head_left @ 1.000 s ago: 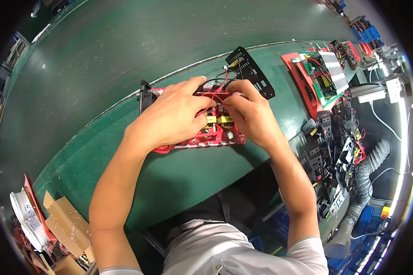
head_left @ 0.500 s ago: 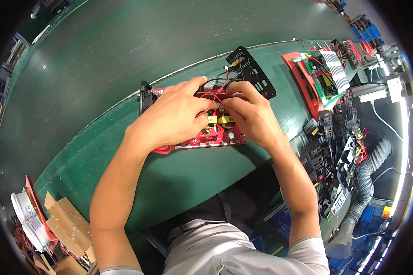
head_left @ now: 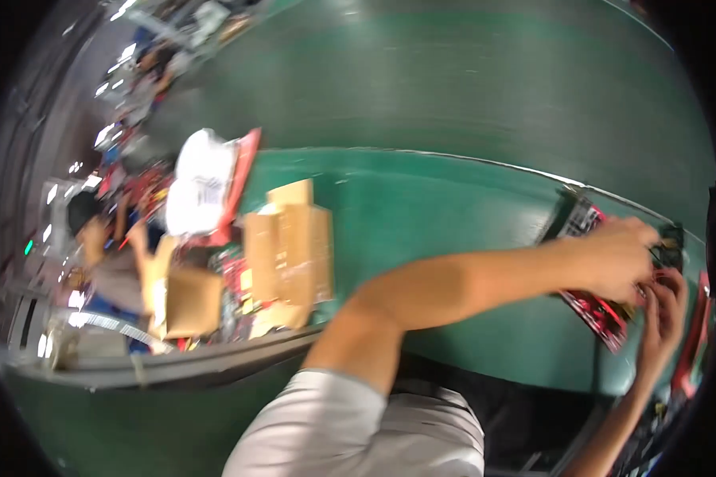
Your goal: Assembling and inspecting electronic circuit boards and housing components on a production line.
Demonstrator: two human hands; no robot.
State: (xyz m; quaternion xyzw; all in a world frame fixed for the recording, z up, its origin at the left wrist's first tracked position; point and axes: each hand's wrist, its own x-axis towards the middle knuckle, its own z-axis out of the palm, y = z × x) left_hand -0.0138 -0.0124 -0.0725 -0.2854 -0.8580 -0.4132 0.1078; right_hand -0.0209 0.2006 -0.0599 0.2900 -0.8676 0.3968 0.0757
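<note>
A red open-framed electronic unit (head_left: 601,318), blurred by motion, lies on the green table (head_left: 422,207) at the right. Across it reaches my left hand (head_left: 620,254), palm down, its fingers bent over the unit's inner wiring and smeared. My right hand (head_left: 664,310) comes in from the lower right. Its fingertips are drawn together close to my left fingers, beside a thin red wire; what they pinch is too blurred to name. A black end plate (head_left: 561,215) stands at the unit's left end. Beyond my hands shows a dark perforated panel (head_left: 671,242).
Left of the table's middle stand an open cardboard box (head_left: 294,246) and a white bundle (head_left: 203,183) against a red sheet. A second carton (head_left: 192,302) sits nearer. Another person (head_left: 115,254) is at far left. Red parts (head_left: 696,342) line the right rim.
The view has swung left, so unit and hands now appear at the right edge, while boxes and a co-worker have come into sight. Both hands remain at the unit.
</note>
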